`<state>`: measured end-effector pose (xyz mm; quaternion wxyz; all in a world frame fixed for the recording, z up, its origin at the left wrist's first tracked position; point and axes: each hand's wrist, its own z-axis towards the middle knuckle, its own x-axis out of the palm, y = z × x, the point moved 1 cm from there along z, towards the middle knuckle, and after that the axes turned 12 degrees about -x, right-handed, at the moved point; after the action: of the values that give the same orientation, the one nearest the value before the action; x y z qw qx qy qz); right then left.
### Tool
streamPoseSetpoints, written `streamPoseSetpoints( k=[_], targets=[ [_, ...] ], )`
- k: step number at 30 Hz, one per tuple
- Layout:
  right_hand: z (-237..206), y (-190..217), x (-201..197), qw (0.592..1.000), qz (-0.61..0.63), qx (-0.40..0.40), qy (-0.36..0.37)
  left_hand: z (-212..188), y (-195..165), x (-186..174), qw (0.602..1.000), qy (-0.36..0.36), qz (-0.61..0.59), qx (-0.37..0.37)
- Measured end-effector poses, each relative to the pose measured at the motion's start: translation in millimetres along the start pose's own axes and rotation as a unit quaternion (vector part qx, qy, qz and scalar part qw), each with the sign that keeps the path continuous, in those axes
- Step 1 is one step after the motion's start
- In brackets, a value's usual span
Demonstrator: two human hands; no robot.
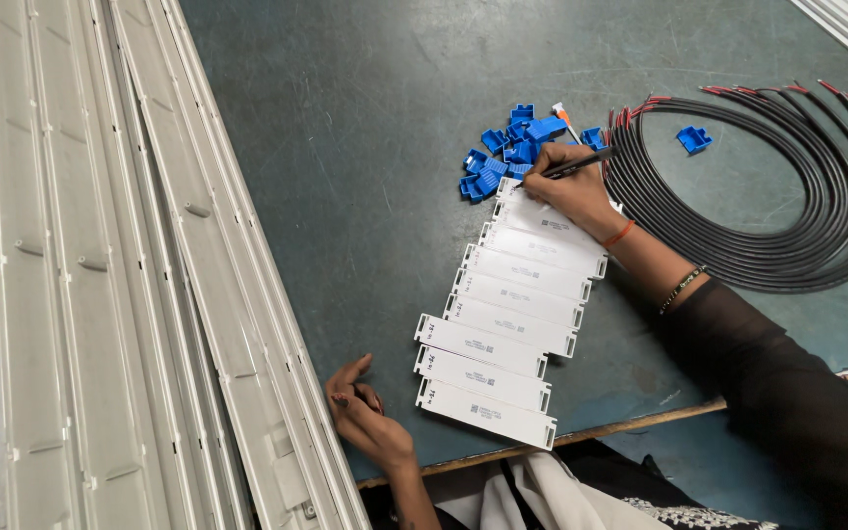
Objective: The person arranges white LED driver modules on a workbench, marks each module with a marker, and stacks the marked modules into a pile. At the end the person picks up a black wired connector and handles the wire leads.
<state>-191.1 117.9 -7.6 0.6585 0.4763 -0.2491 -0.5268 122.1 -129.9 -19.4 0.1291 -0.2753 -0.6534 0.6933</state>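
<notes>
Where the view begins at the left, long white channels [139,294] lie stacked lengthwise on the green table [365,147], running from the far edge to the near edge. Just beside their near end, the left hand [365,417] rests on the table with fingers curled loosely inward, holding nothing; it lies near the closest white module but apart from it. To the right of that hand, a row of white modules [507,314] runs diagonally away from the near edge, each overlapping or touching the next. At the far end of the row, the right hand [571,191] rests on the farthest modules and is closed around a black pen [569,168], the tip pointing left toward the end of the top module; whether the tip touches the surface cannot be determined. Just beyond the pen tip lies a pile of blue clips [507,147]. Right of the hand, a coil of black cables [787,196] with red ends lies flat, and one single blue clip [694,139] sits inside the coil.
</notes>
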Motion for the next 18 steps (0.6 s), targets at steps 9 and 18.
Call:
streamPoseSetpoints(
  k=[9, 18],
  targets=[
    [2.2, 5.6, 2.0, 1.0, -0.019, 0.01, 0.004, -1.0, -1.3, 0.1, 1.0, 0.003, -0.005, -0.002],
    [1.5, 4.4, 1.7, 1.0, -0.011, 0.007, -0.015, -1.0, 1.8, -0.5, 1.0, 0.003, -0.006, 0.01]
  ],
)
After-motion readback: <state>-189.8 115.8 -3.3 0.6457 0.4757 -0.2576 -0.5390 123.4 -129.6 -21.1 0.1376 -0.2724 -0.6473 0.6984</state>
